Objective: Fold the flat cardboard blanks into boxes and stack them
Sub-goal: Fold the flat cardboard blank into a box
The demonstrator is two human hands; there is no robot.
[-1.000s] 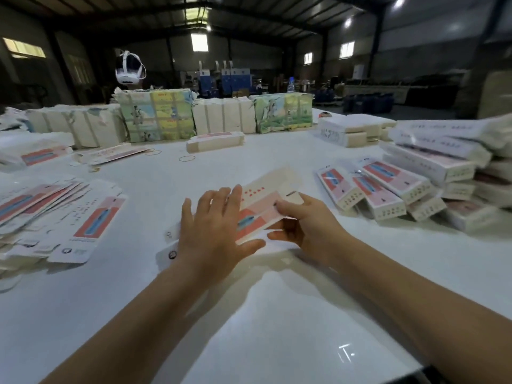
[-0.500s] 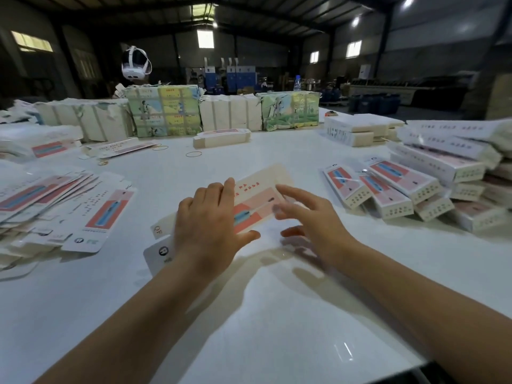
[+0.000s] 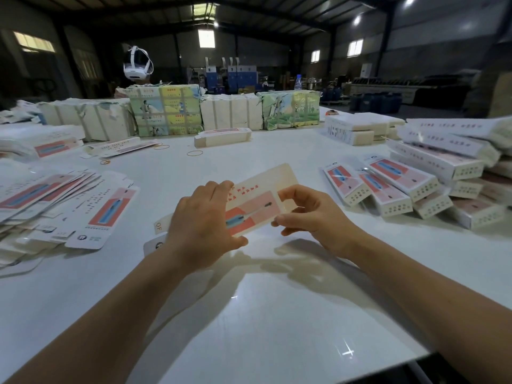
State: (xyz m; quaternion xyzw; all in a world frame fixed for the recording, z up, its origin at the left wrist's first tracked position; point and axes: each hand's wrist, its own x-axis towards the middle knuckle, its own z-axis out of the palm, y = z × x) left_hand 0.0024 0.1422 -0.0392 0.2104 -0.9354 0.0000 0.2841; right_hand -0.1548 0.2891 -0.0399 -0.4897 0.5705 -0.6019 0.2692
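The white worktop (image 3: 277, 314) runs out of view at the left, right and near edges. Along its far side stand four wrapped bundles (image 3: 166, 110), two plain and two with printed pictures; the print is too small to read. At the left lies a fanned heap of flat blanks (image 3: 63, 203), cut off by the picture's edge, so they cannot be counted. At the right sits a pile of folded boxes (image 3: 415, 184); about five lie in the front row, and those behind blur together and run off the edge. One more folded box (image 3: 223, 136) lies alone before the bundles, with three rubber bands (image 3: 194, 153) scattered near it.

The blank in work (image 3: 257, 200) is held between both hands just above the middle of the worktop, tilted with its far end up and to the right. Its left end is largely hidden behind the left hand (image 3: 202, 225), with only a tab marked "QF" and a round-cornered flap showing. The left hand grips the blank, fingers curled over the far edge and thumb under the near edge. The right hand (image 3: 313, 217) pinches the right end flap, thumb against the near edge and curled fingers on the flap. Whether the blank is already partly opened cannot be told.

A white headset (image 3: 137, 65) hangs behind the bundles; what it hangs from is lost in the dark.
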